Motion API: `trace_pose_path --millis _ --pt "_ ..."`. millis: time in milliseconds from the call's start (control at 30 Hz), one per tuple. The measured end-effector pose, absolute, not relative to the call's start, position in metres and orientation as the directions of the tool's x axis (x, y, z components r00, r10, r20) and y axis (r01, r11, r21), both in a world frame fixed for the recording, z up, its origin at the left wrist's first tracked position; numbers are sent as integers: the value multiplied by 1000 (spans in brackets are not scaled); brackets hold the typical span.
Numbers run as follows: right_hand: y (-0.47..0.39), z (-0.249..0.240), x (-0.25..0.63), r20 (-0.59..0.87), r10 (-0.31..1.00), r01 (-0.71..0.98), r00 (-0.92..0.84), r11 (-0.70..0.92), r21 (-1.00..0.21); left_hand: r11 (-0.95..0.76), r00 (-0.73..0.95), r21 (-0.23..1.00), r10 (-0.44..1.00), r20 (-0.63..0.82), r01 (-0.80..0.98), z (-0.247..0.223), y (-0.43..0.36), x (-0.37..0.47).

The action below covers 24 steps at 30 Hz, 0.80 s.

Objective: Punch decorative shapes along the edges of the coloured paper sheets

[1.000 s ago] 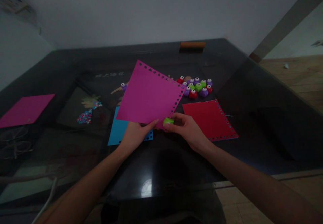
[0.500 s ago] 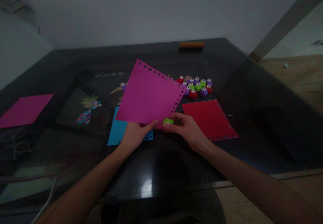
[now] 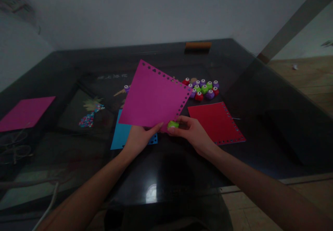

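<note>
A pink sheet of paper (image 3: 156, 99), with small shapes punched along two edges, is raised above the table. My left hand (image 3: 140, 137) grips its lower edge, thumb in front and the other fingers hidden behind. A green craft punch (image 3: 172, 125) sits at the sheet's lower right edge, pinched between the thumb and fingers of my right hand (image 3: 191, 131). Under the left hand lies a blue sheet (image 3: 118, 134), partly covered. To the right rests a red sheet (image 3: 214, 121) with punched edges.
Several red, purple and green craft punches (image 3: 204, 89) stand behind the sheets; another purple punch (image 3: 126, 88) is left of them. Punched paper bits (image 3: 87, 120) form a pile at left, near another pink sheet (image 3: 28, 113) and glasses (image 3: 15, 149). A brown roll (image 3: 198, 45) lies at the back.
Almost nothing differs. Both hands, the pink sheet and the green punch keep their places, with only a slight shift of the whole view.
</note>
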State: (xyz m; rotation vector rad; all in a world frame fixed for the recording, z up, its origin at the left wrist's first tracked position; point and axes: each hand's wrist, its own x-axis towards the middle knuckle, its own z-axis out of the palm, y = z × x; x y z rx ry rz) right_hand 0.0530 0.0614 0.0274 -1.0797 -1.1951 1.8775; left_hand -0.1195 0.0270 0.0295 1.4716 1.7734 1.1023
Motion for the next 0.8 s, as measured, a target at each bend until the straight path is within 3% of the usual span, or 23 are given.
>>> trace_pose_path --millis 800 --pt "61 28 52 -294 838 -111 -460 -383 -917 48 -227 864 971 77 501 28 27 -120"
